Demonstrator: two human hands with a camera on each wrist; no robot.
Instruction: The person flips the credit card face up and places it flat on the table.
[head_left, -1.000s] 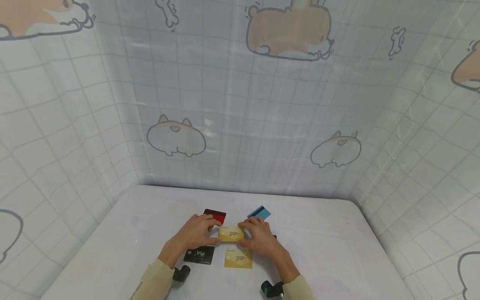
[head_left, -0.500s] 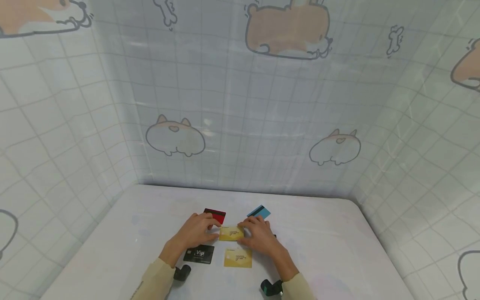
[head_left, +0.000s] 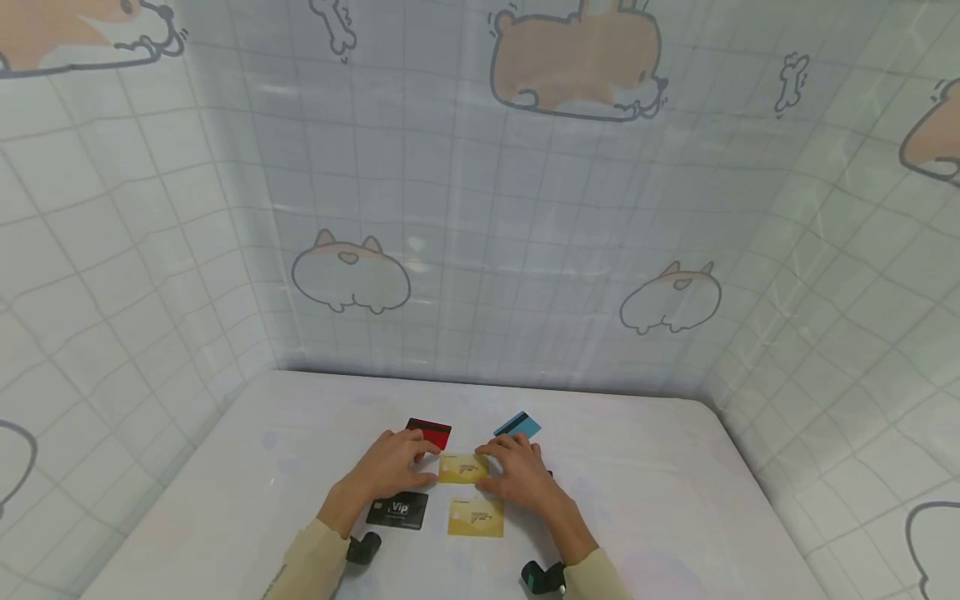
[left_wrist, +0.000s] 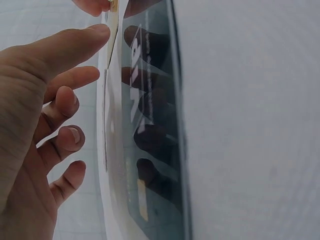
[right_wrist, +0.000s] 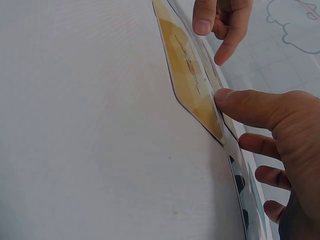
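Centrally, one upper yellow card [head_left: 462, 468], landscape, between my two hands near the middle of the white table [head_left: 637, 500]; whether it lies wholly flat I cannot tell.

Item: my left hand [head_left: 386, 465], at the card's left end. Thumb and index finger spread well apart, fingers loosely bent and holding nothing; their tips just beside the card's edge, contact uncertain.

Item: my right hand [head_left: 521, 473], at the card's right end. Thumb at the near corner, index finger at the far one, set widely apart and touching; whether they pinch or merely rest there, I cannot tell.

Item: one lower yellow card [head_left: 477, 517], similar print, flat, nearer me than the first.

Item: one black card [head_left: 397, 510], lettered "Vip", to the left of the lower yellow one, just below my left wrist.

Item: one red card [head_left: 435, 435], dark stripe, partly covered by my left fingers.

Item: one blue card [head_left: 519, 427], dark stripe, set at a slant beyond my right fingers.

Item: one dark-patched card [right_wrist: 240, 187], mostly hidden from the head view by my right hand.

Item: two beige sleeves [head_left: 311, 562], mine.

Backdrop: gridded curtain [head_left: 480, 183], cartoon dogs and bones.
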